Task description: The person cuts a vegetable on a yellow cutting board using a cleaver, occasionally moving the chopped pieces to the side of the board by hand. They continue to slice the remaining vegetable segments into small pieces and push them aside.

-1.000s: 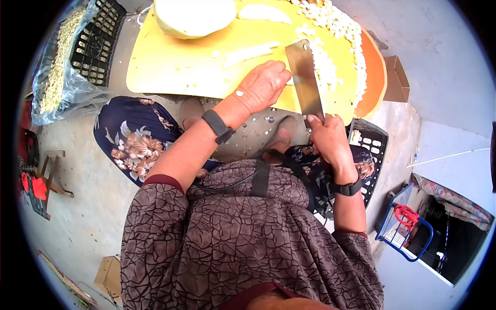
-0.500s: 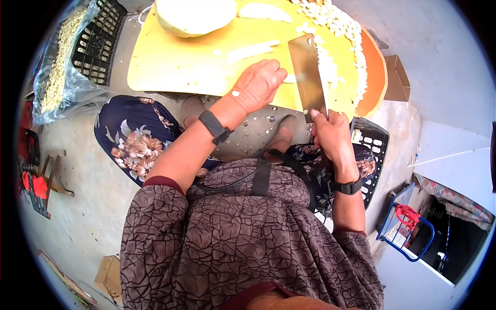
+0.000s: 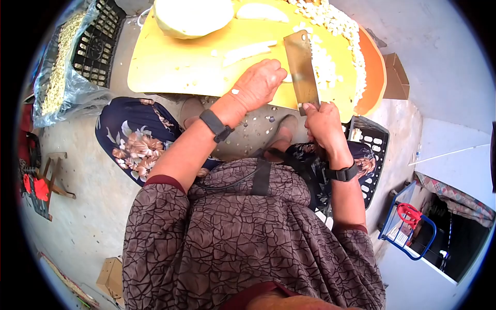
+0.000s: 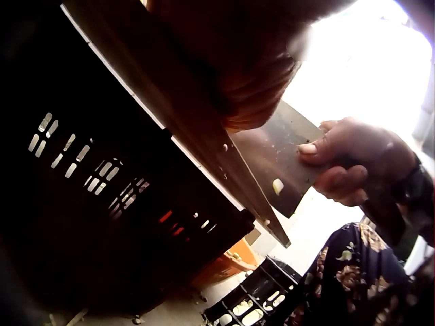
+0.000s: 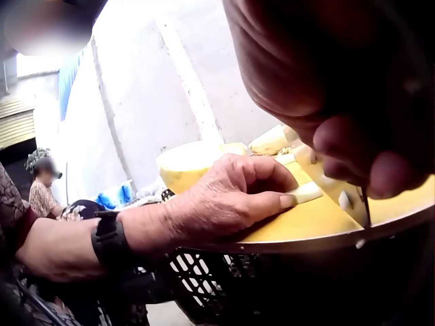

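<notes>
My right hand (image 3: 325, 124) grips the handle of a cleaver (image 3: 302, 70), its thumb against the base of the blade. The broad blade stands over the yellow cutting board (image 3: 165, 70), with a small pale bit stuck to its side. Just left of it, my left hand (image 3: 261, 82) pinches a pale strip (image 5: 307, 193) against the board, fingertips close to the blade. Two more pale strips (image 3: 250, 51) lie beyond the left hand. Small diced pieces (image 3: 325, 70) are scattered on the blade's right side. A pale crumb clings to the left wrist.
At the board's far side sit a large pale cut piece (image 3: 194, 20) and a thick slice (image 3: 262, 13). Diced pieces line the right edge, beside an orange basin (image 3: 377, 77). Black crates stand left (image 3: 93, 49) and below right (image 3: 380, 139). Another person (image 5: 46, 190) sits in the background.
The cleaver has shifted slightly right, then back left toward the left hand, with the right hand moving along. The left hand has stayed nearly in place on the strip.
</notes>
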Action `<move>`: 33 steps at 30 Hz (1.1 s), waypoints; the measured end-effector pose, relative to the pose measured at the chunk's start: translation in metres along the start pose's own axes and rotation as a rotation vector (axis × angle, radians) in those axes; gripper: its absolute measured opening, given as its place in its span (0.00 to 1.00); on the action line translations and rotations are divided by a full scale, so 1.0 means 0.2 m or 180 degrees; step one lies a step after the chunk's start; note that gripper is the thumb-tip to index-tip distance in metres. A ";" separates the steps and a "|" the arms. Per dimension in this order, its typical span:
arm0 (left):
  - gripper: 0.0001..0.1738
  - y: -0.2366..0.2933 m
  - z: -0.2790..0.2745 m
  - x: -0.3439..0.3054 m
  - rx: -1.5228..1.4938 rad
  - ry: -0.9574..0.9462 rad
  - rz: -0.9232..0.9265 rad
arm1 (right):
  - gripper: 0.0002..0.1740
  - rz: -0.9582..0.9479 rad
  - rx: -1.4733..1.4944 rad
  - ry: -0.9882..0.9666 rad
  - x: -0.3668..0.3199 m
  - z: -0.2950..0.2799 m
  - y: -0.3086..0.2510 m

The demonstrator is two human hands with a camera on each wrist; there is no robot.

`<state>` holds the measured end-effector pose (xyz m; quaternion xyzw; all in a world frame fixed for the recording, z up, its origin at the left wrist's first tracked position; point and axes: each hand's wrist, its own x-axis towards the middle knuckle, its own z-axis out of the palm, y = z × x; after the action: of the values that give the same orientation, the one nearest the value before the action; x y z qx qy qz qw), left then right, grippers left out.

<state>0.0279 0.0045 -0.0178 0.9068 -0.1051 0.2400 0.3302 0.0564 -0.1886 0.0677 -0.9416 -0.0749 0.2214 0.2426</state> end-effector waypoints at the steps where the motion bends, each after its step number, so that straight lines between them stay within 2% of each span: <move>1: 0.04 0.01 -0.01 -0.01 0.0002 -0.0002 -0.0022 | 0.20 0.0138 0.0275 0.0016 -0.01 -0.01 -0.03; 2: 0.04 0.01 -0.02 -0.01 0.0009 -0.0002 -0.0053 | 0.21 0.0272 0.0548 0.0021 -0.02 -0.01 -0.04; 5: 0.04 0.02 -0.03 -0.02 0.0092 0.0091 -0.0027 | 0.21 0.0168 0.0795 0.0099 -0.08 -0.03 -0.01; 9: 0.02 0.01 0.00 0.00 0.0181 0.0096 -0.0076 | 0.18 -0.0228 0.0069 0.0110 -0.13 -0.06 0.04; 14: 0.02 -0.01 0.01 0.00 0.0174 0.0096 0.0054 | 0.19 -0.0278 -0.0013 0.0017 -0.19 -0.07 0.00; 16: 0.02 -0.01 0.02 0.00 0.0131 0.0062 0.0028 | 0.19 -0.0140 0.0067 -0.0051 -0.20 -0.06 -0.03; 18: 0.02 -0.02 0.02 0.01 0.0063 0.0048 0.0003 | 0.20 0.0262 0.0265 -0.0225 -0.19 -0.06 -0.08; 20: 0.03 -0.02 0.02 0.01 -0.0038 0.0044 -0.0010 | 0.19 -0.0097 -0.0092 -0.0200 -0.13 -0.01 0.00; 22: 0.03 -0.03 0.02 0.01 -0.0133 0.0044 0.0002 | 0.20 -0.0211 -0.0330 -0.0150 -0.09 0.01 0.02; 28: 0.03 -0.02 -0.02 -0.01 -0.0037 0.0118 -0.0008 | 0.21 0.0100 0.0410 0.0225 -0.08 0.00 0.03; 33: 0.02 -0.01 -0.01 -0.01 0.0081 0.0144 0.0020 | 0.19 -0.0085 0.0296 0.0154 -0.18 -0.05 0.03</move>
<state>0.0264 0.0082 -0.0187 0.9050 -0.0973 0.2628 0.3201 0.0298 -0.2066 0.0865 -0.9333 -0.0711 0.1985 0.2908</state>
